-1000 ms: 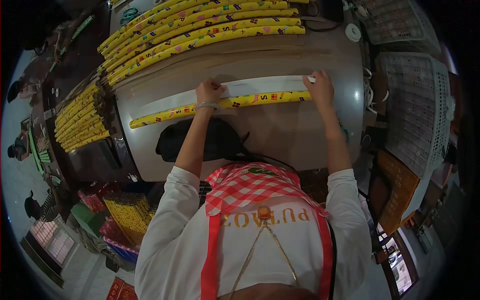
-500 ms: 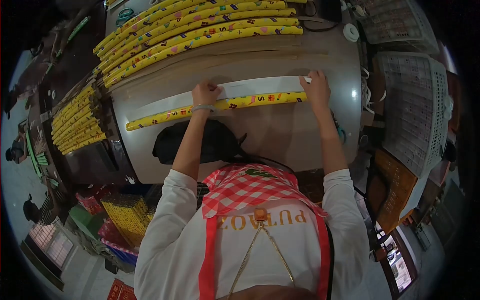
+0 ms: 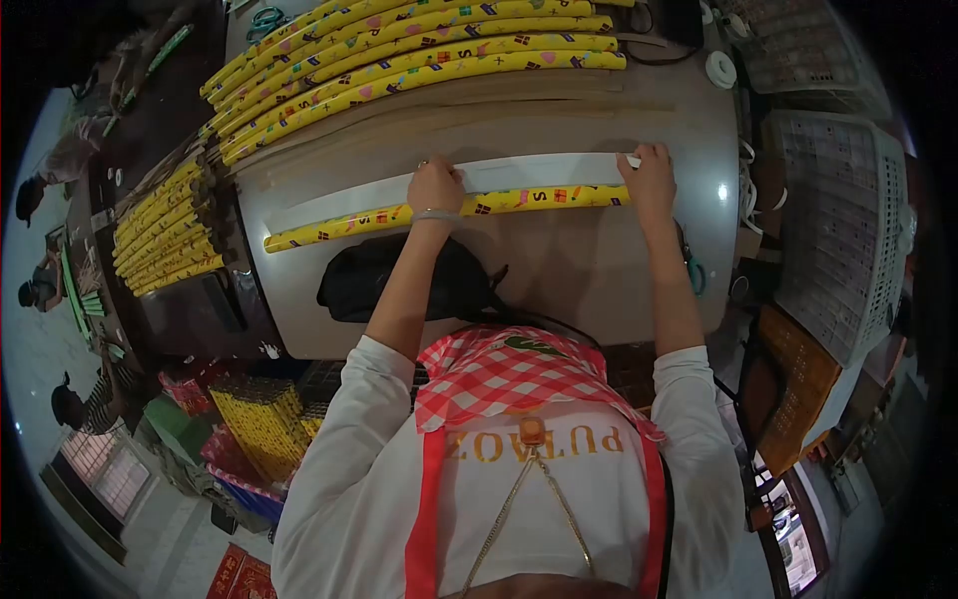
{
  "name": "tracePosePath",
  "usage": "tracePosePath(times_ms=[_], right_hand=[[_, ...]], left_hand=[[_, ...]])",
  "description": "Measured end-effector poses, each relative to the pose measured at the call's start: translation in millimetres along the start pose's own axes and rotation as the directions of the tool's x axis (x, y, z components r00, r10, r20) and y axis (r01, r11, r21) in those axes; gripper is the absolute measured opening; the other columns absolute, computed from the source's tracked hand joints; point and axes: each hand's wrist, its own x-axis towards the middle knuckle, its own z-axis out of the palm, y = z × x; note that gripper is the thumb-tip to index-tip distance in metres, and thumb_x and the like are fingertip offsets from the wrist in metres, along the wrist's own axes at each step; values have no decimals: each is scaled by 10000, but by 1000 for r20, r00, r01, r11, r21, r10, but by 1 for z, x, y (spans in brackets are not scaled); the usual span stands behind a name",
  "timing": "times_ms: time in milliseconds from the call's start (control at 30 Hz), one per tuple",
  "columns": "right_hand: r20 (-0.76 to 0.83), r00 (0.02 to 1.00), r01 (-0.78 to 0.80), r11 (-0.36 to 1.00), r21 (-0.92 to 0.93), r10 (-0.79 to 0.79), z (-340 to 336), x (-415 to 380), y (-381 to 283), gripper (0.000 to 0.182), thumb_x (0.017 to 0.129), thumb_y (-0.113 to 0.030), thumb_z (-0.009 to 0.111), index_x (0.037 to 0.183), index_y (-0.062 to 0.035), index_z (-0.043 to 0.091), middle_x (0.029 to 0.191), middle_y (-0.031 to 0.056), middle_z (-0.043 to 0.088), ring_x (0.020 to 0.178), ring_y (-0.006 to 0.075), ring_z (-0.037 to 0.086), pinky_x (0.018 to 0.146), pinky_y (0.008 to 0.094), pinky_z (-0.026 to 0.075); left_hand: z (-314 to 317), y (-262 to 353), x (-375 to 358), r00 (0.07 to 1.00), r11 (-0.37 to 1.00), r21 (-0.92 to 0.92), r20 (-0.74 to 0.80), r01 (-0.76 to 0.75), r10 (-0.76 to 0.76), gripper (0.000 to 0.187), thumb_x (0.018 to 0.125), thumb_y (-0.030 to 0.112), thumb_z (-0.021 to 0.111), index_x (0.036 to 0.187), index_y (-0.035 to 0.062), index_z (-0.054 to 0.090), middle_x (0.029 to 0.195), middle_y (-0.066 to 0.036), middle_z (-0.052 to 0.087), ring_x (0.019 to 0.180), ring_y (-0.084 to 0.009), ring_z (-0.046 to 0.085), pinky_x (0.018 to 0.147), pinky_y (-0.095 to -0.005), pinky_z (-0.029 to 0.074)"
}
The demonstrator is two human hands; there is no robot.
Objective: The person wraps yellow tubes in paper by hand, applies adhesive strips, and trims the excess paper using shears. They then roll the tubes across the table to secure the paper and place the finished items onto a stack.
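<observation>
Lying on the table (image 3: 589, 280), a yellow printed tube (image 3: 524, 201), set along the near edge of a white strip (image 3: 539, 170), the strip's end pinched in the right hand (image 3: 650, 182), the left hand (image 3: 436, 187) curled on the strip, whether its grip holds anything not determinable, a black bag (image 3: 359, 285) placed nearer, yellow tubes (image 3: 429, 84) lined up beyond.
</observation>
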Motion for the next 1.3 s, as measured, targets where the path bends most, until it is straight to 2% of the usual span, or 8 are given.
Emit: tracePosePath(times_ms=[133,233,567,767,1000,1100,1167,1300], right_hand=[[42,999,-24,1000,-19,25,-2,2,-3,253,747,-226,620,814,3,537,907,146,493,845,314,512,689,413,441],[44,999,-31,998,56,29,-5,1,-4,251,752,-221,616,814,8,536,905,152,495,845,318,508,694,415,440],[14,1000,-5,1000,3,5,-1,2,-4,261,758,-221,612,829,20,541,895,154,501,835,319,516,669,407,452],[11,999,-48,999,1,48,0,2,-4,261,748,-245,620,830,-8,547,905,140,506,838,312,534,660,418,462],[-17,998,-57,998,-7,57,5,1,-1,272,733,-258,633,840,-21,551,914,128,512,865,311,528,679,417,471],[-37,998,-54,999,2,54,7,0,0,270,732,-255,635,832,-18,553,908,127,513,868,313,523,687,417,467],[-59,998,-39,999,-5,38,8,0,0,265,732,-250,637,823,-14,554,902,127,514,865,313,522,690,416,465],[-50,999,-17,1000,-11,16,6,0,-1,268,729,-250,640,808,-9,551,893,130,519,855,320,514,690,410,450]], left_hand=[[0,7,-3,999,947,318,3,-36,37,174,775,227,550,823,65,593,822,-131,611,785,-281,604,671,-397,472],[-4,22,-4,998,919,395,56,-15,-8,246,785,312,558,830,75,606,863,-108,617,808,-257,604,671,-378,463],[-2,37,5,986,945,312,98,95,-132,529,732,555,553,836,46,655,892,-160,628,860,-296,603,682,-373,489],[-12,40,3,968,936,351,230,13,-100,526,667,534,636,879,52,630,913,-114,627,865,-258,605,675,-366,489],[-11,37,-9,986,941,335,164,-40,-16,374,739,386,626,892,47,599,897,-123,616,830,-281,604,666,-379,490],[2,33,-14,987,983,127,102,-133,120,213,769,231,596,894,58,584,888,-144,603,839,-333,574,703,-397,479],[11,48,-22,869,850,-183,-82,-494,487,172,766,107,565,933,65,573,924,-132,583,879,-336,539,742,-391,459],[25,89,-27,791,760,-296,20,-579,611,285,794,136,534,1058,30,526,1056,-145,522,979,-324,489,834,-375,416]])
